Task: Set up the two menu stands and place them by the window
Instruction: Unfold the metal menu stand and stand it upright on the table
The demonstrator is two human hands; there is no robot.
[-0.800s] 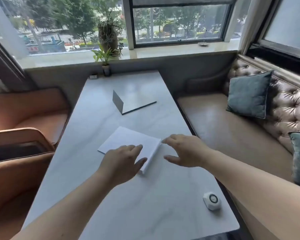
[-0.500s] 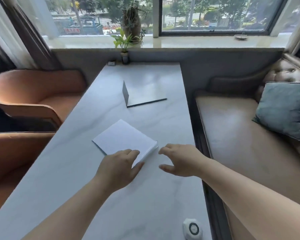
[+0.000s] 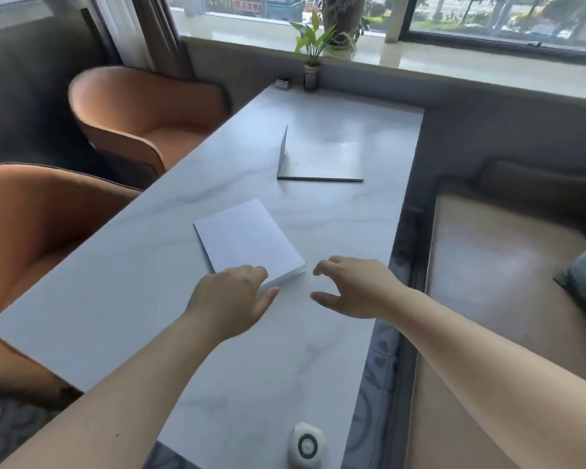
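A white folded menu stand (image 3: 247,243) lies flat and closed on the pale marble table (image 3: 115,299). My left hand (image 3: 232,301) rests its fingertips on the stand's near corner, with the thumb at its edge. My right hand (image 3: 352,287) hovers just right of that corner, fingers spread and curled, holding nothing. A second menu stand (image 3: 318,157) lies farther up the table, partly unfolded, with one panel flat and the other standing up at its left. The window sill (image 3: 454,59) runs beyond the table's far end.
A small potted plant (image 3: 312,49) and a small dark object (image 3: 281,83) stand at the table's far end. A white round call button (image 3: 306,446) sits at the near edge. Two orange chairs (image 3: 142,116) are on the left, a bench (image 3: 504,282) with a cushion on the right.
The camera has swung left and tilted, so the table now runs diagonally. My left hand has settled onto the flat stand's near corner. My right hand stays spread beside it.
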